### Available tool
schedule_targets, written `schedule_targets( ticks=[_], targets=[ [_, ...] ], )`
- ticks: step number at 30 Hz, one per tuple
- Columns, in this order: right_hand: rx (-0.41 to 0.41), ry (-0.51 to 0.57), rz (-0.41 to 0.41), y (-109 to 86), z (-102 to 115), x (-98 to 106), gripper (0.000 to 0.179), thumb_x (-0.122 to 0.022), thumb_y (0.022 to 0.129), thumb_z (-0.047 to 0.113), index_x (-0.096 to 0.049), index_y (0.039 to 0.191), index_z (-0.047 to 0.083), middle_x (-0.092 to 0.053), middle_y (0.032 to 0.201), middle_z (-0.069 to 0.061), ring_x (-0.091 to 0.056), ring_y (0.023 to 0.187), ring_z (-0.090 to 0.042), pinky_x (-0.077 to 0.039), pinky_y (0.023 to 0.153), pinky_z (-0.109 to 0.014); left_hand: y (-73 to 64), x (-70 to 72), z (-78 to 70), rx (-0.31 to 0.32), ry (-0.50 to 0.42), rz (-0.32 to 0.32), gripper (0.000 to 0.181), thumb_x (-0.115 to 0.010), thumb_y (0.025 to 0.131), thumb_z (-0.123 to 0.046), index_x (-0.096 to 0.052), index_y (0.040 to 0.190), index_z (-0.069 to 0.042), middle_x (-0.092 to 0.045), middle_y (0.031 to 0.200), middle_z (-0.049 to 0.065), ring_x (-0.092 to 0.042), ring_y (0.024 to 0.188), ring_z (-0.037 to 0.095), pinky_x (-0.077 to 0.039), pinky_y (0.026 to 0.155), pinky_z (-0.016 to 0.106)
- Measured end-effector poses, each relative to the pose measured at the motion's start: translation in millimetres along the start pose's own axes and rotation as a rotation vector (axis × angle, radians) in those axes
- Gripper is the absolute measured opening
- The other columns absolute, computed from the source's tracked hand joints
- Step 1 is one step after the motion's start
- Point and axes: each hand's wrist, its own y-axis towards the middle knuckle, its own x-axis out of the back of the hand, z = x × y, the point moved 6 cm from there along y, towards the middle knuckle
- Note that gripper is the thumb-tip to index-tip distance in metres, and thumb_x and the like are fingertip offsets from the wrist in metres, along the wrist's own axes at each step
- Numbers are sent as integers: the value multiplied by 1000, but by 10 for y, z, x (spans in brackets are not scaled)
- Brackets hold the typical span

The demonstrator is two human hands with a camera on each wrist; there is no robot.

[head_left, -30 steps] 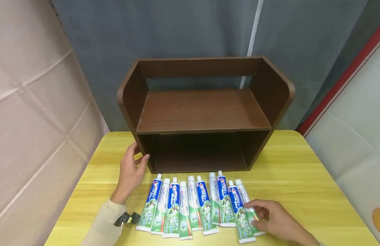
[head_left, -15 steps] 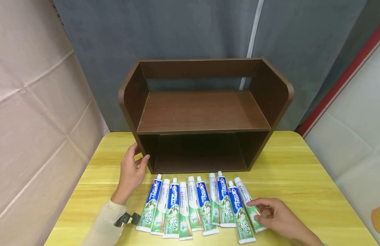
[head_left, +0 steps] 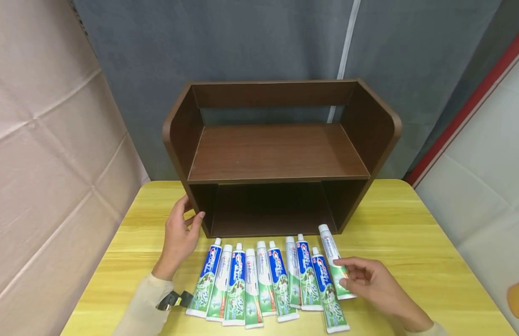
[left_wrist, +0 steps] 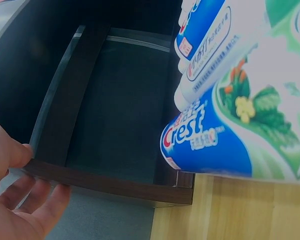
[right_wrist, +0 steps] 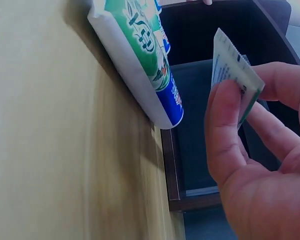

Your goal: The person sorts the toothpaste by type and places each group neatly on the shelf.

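Toothpaste tube (head_left: 330, 247), white and green, pinched between thumb and fingers of my right hand (head_left: 370, 282), cap near the lower right front corner of the brown shelf (head_left: 280, 151). My left hand (head_left: 179, 235) grips the shelf by its left side, low down, thumb at the front edge, fingers on the outer face. Nine more tubes (head_left: 265, 277), caps toward the shelf, lie side by side on the yellow bench (head_left: 410, 242), to the left of the one I hold.

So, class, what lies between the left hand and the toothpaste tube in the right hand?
Nine other toothpaste tubes lie in a row on the yellow table between the left hand and the held tube, as the head view shows.
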Motion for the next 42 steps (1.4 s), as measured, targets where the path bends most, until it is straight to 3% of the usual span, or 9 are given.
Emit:
schedule_targets(
  ticks=[15, 23, 29, 36, 39, 42],
  targets=[
    [116, -1, -45, 249, 67, -17, 41, -72, 99, 8, -64, 139, 1, -71, 96, -11, -68, 77, -14, -62, 63, -29, -11, -10, -3, 26, -3, 12, 57, -67, 101, -1, -45, 154, -3, -57, 144, 23, -62, 128, 40, -61, 91, 53],
    [62, 5, -72, 378, 45, -10, 42, -71, 101, 11, -64, 143, 8, -69, 108, -15, -66, 82, -14, -62, 67, -29, -5, -18, 10, 14, -13, 10, 56, -67, 101, 0, -46, 153, -1, -56, 144, 25, -62, 128, 40, -60, 91, 55],
    [51, 9, -94, 501, 9, 8, 44, -69, 101, 7, -62, 144, 8, -61, 106, -16, -58, 74, -8, -56, 60, -25, -7, -20, 18, 13, -3, 6, 56, -66, 101, 0, -45, 153, -2, -57, 144, 23, -62, 127, 41, -60, 91, 56],
    [23, 41, -106, 669, -41, 47, 47, -68, 101, 5, -60, 147, 8, -57, 148, -27, -73, 96, -11, -60, 64, -26, -7, -18, 26, 11, -2, 2, 56, -67, 101, 0, -45, 153, -2, -57, 143, 23, -62, 127, 41, -60, 91, 57],
    [12, 31, -122, 743, -52, 67, 47, -68, 101, 7, -59, 148, 8, -56, 148, -28, -74, 102, -12, -62, 70, -25, -7, -19, 26, 13, 0, 2, 57, -66, 101, 0, -45, 153, -3, -57, 143, 24, -62, 127, 41, -60, 92, 57],
    [-11, 18, -143, 818, -66, 77, 46, -69, 102, 9, -60, 147, 10, -61, 140, -25, -72, 99, -12, -61, 71, -24, -5, -19, 22, 15, 1, 3, 57, -66, 101, 0, -45, 153, -3, -57, 143, 25, -62, 127, 41, -60, 92, 57]
  ],
)
